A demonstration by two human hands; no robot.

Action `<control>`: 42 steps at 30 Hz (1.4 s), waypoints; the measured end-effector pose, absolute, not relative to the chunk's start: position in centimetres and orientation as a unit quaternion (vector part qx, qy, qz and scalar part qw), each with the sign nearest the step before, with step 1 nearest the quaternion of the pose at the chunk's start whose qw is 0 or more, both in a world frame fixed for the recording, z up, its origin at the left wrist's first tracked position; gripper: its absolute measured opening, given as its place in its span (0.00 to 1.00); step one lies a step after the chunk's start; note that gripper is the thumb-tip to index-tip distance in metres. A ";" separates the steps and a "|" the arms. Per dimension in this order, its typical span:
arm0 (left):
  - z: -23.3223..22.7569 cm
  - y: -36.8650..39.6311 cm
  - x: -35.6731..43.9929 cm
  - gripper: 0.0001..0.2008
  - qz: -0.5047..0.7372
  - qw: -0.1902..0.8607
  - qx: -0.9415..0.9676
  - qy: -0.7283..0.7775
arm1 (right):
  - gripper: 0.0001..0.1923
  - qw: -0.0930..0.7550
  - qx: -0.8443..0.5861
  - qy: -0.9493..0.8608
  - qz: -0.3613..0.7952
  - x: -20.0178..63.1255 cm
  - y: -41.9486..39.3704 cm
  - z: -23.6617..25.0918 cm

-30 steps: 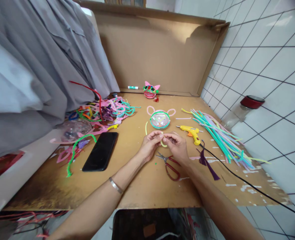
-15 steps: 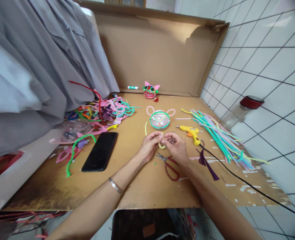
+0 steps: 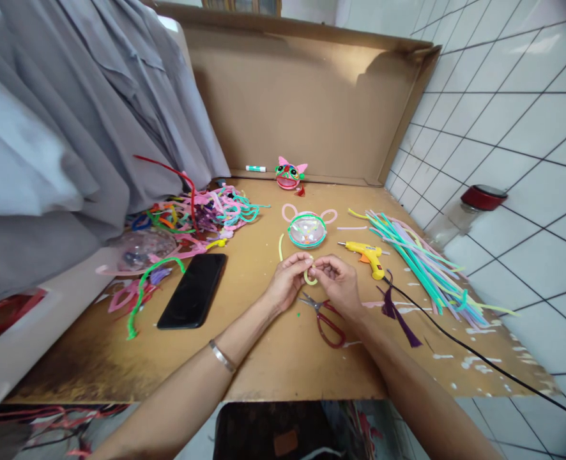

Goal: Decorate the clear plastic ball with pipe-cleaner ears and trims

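Observation:
My left hand point(image 3: 287, 279) and my right hand point(image 3: 335, 281) meet over the middle of the table, each pinching a pale yellow pipe cleaner point(image 3: 310, 279) that curls into a small loop between them. Just beyond the fingers sits a clear round ornament point(image 3: 306, 230) edged in green, with two pink pipe-cleaner ears. Partly under my right hand lie red-handled scissors point(image 3: 329, 327), blades pointing away to the left. Another short yellow pipe cleaner point(image 3: 281, 246) rests beside my left fingertips. Fingers hide part of the held piece.
Right of my hands are a yellow glue gun point(image 3: 369, 255) with a black cord, a purple tassel point(image 3: 398, 313) and a bundle of pipe cleaners point(image 3: 417, 262). A phone point(image 3: 191, 291) and a tangled pile point(image 3: 211, 211) lie left. A finished animal-face ornament point(image 3: 289, 174) stands at the back.

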State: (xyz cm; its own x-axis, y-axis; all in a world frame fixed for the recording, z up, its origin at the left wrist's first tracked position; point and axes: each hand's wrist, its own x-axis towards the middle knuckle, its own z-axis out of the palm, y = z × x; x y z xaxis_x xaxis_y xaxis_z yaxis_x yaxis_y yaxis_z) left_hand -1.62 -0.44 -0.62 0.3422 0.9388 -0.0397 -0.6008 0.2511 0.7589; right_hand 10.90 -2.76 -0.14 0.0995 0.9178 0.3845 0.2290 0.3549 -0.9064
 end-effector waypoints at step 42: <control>-0.5 0.8 -2.5 0.15 0.589 0.711 0.270 0.273 | 0.10 0.545 -0.487 -0.539 0.419 10.5 -2.3 -0.2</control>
State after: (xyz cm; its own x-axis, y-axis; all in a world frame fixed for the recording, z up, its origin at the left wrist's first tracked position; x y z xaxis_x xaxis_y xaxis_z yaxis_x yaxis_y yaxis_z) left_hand -2.52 0.79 -0.54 0.1576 0.9849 -0.0712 -0.6903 0.1614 0.7053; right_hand 10.54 -2.35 -0.21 0.0680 0.9814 0.1794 0.0695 0.1747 -0.9822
